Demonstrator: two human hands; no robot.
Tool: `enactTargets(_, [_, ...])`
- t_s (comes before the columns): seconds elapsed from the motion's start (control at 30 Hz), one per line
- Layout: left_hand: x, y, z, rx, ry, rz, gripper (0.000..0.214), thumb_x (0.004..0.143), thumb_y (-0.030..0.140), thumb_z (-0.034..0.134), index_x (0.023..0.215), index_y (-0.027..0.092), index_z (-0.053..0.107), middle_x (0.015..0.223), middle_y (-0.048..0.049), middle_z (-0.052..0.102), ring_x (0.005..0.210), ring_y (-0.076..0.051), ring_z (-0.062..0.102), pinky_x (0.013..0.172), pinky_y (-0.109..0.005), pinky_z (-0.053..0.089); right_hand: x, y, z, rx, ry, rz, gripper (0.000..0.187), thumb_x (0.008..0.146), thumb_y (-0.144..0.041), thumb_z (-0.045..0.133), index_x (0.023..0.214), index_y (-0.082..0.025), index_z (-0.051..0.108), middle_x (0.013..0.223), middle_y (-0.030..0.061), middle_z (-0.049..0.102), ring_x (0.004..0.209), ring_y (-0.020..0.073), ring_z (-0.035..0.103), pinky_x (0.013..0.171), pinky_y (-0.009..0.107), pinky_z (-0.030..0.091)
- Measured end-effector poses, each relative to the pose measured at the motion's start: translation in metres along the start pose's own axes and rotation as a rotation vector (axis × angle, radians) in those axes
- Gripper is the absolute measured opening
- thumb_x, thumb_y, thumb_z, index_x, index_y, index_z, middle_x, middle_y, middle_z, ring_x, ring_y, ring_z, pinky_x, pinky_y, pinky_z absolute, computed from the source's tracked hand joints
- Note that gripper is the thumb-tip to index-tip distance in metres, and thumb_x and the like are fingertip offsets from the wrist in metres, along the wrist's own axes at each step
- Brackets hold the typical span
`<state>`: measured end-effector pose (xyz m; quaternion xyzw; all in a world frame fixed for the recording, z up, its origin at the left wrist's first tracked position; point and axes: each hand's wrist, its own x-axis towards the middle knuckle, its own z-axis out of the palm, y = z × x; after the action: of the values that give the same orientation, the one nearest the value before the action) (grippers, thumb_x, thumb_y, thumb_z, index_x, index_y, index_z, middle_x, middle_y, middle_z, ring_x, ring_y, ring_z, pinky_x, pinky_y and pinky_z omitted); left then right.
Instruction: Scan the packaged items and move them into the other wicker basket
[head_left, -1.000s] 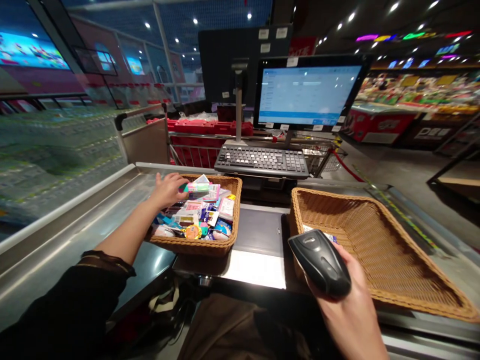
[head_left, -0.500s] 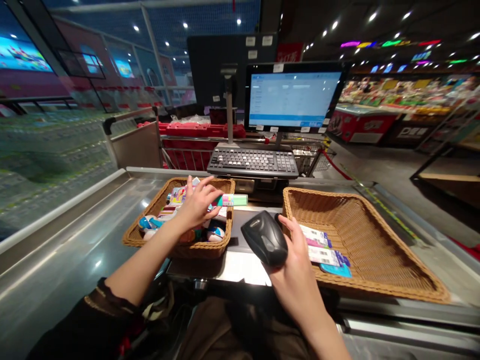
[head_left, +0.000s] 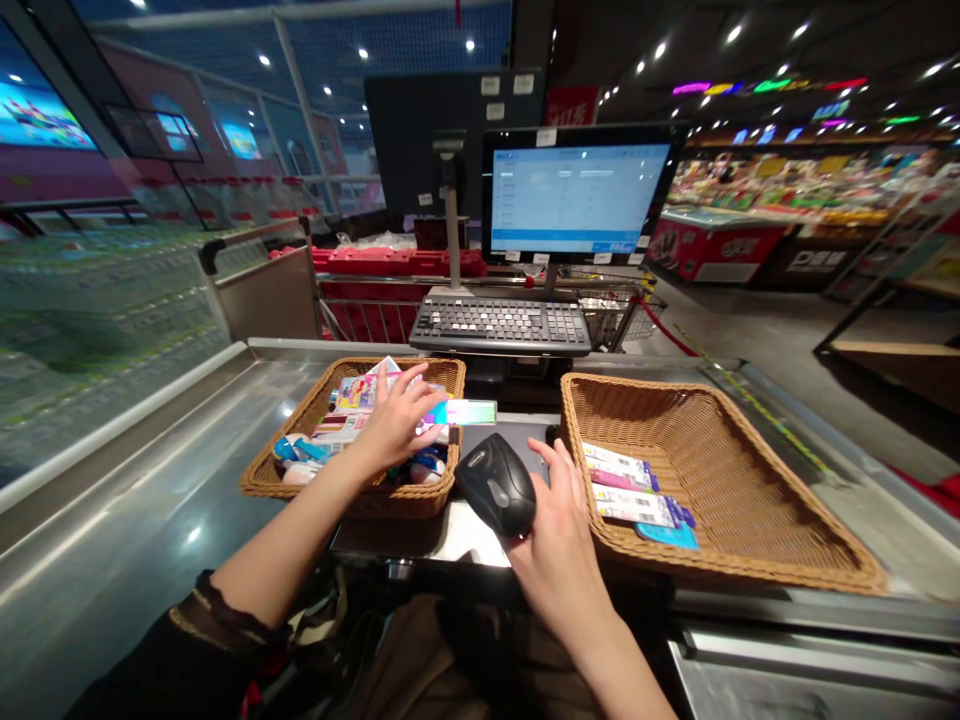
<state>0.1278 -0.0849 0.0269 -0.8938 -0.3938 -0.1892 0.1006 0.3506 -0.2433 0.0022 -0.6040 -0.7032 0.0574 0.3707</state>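
My left hand [head_left: 399, 418] is closed on a small flat pack [head_left: 469, 411], blue and white with a pale green edge, held over the right rim of the left wicker basket [head_left: 255, 481]. Various packaged goods fill that basket, among them a blue-and-white item [head_left: 296, 449] and a colourful printed pack [head_left: 355, 392]. In my right hand [head_left: 559, 540] is a black handheld barcode scanner [head_left: 496, 487], tilted towards the left basket; its handle is hidden by the palm. Right of it stands a bigger wicker basket [head_left: 739, 470], with several white-and-purple packs [head_left: 634, 505] and a light blue item [head_left: 667, 535] along its left side.
A monitor [head_left: 577, 200] and a black keyboard [head_left: 501, 322] stand behind the baskets. The metal counter [head_left: 150, 500] runs along the left, with a raised edge. Shopping carts [head_left: 375, 312] are parked beyond it, and a red freezer [head_left: 724, 245] is far right.
The scanner in my right hand has moved left, closer to the left basket. The pack in my left hand has turned, showing more of its blue and white face.
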Motion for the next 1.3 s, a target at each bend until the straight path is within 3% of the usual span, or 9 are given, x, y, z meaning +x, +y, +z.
enactTargets(0.23, [0.002, 0.004, -0.004, 0.001, 0.011, 0.004, 0.035, 0.088, 0.029, 0.061, 0.121, 0.027, 0.069, 0.116, -0.0106, 0.071, 0.142, -0.037, 0.042, 0.117, -0.076, 0.009, 0.0, -0.001, 0.002, 0.028, -0.008, 0.02, 0.048, 0.075, -0.009, 0.057, 0.122, -0.017, 0.062, 0.148, 0.0188, 0.044, 0.149, 0.0435, 0.029, 0.114, 0.07, 0.034])
enactTargets(0.37, [0.01, 0.011, -0.005, -0.021, 0.034, 0.03, 0.035, 0.087, 0.031, 0.06, 0.12, 0.027, 0.069, 0.114, -0.0104, 0.07, 0.14, -0.038, 0.043, 0.117, -0.077, 0.009, 0.0, -0.006, -0.002, 0.074, 0.099, 0.069, 0.045, 0.076, -0.012, 0.059, 0.121, -0.018, 0.062, 0.146, 0.0175, 0.046, 0.148, 0.0413, 0.031, 0.116, 0.068, 0.034])
enactTargets(0.5, [0.03, 0.03, 0.0, -0.072, 0.043, 0.088, 0.032, 0.089, 0.034, 0.058, 0.119, 0.027, 0.069, 0.112, -0.0093, 0.071, 0.141, -0.037, 0.042, 0.116, -0.077, 0.009, 0.0, 0.0, -0.018, 0.079, 0.172, 0.137, 0.038, 0.078, -0.014, 0.059, 0.116, -0.017, 0.063, 0.145, 0.0181, 0.046, 0.146, 0.0396, 0.033, 0.118, 0.067, 0.031])
enactTargets(0.63, [0.061, 0.064, 0.013, -0.111, 0.036, 0.183, 0.03, 0.089, 0.033, 0.059, 0.118, 0.027, 0.067, 0.112, -0.0082, 0.071, 0.142, -0.036, 0.041, 0.117, -0.076, 0.009, -0.007, 0.024, -0.043, 0.04, 0.236, 0.229, 0.043, 0.081, -0.015, 0.06, 0.123, -0.016, 0.06, 0.143, 0.0187, 0.046, 0.144, 0.037, 0.036, 0.12, 0.063, 0.03])
enactTargets(0.87, [0.126, 0.146, 0.053, -0.114, -0.106, 0.386, 0.028, 0.087, 0.029, 0.063, 0.115, 0.025, 0.068, 0.111, -0.0106, 0.069, 0.141, -0.037, 0.041, 0.115, -0.079, 0.009, -0.047, 0.076, -0.086, 0.027, 0.347, 0.436, 0.043, 0.083, -0.027, 0.064, 0.124, -0.016, 0.061, 0.145, 0.0187, 0.044, 0.145, 0.0388, 0.035, 0.119, 0.063, 0.03])
enactTargets(1.07, [0.179, 0.201, 0.101, -0.038, -0.291, 0.419, 0.025, 0.086, 0.024, 0.064, 0.11, 0.02, 0.069, 0.117, -0.0133, 0.068, 0.14, -0.037, 0.041, 0.113, -0.08, 0.014, -0.074, 0.099, -0.109, 0.1, 0.465, 0.601, 0.042, 0.086, -0.032, 0.06, 0.124, -0.015, 0.061, 0.145, 0.0191, 0.045, 0.142, 0.0387, 0.04, 0.116, 0.062, 0.035])
enactTargets(1.2, [0.207, 0.223, 0.133, 0.069, -0.457, 0.369, 0.027, 0.086, 0.028, 0.065, 0.111, 0.019, 0.07, 0.126, -0.0138, 0.066, 0.137, -0.035, 0.044, 0.115, -0.066, 0.027, -0.085, 0.11, -0.112, 0.125, 0.492, 0.652, 0.04, 0.086, -0.037, 0.061, 0.121, -0.018, 0.063, 0.146, 0.0171, 0.045, 0.136, 0.0365, 0.047, 0.115, 0.06, 0.038])
enactTargets(1.3, [0.22, 0.236, 0.155, 0.142, -0.587, 0.317, 0.026, 0.088, 0.025, 0.063, 0.11, 0.015, 0.072, 0.126, -0.0164, 0.067, 0.127, -0.034, 0.052, 0.105, -0.054, 0.041, -0.091, 0.117, -0.112, 0.124, 0.501, 0.672, 0.037, 0.086, -0.036, 0.061, 0.119, -0.019, 0.065, 0.145, 0.0155, 0.045, 0.134, 0.0337, 0.05, 0.115, 0.056, 0.039])
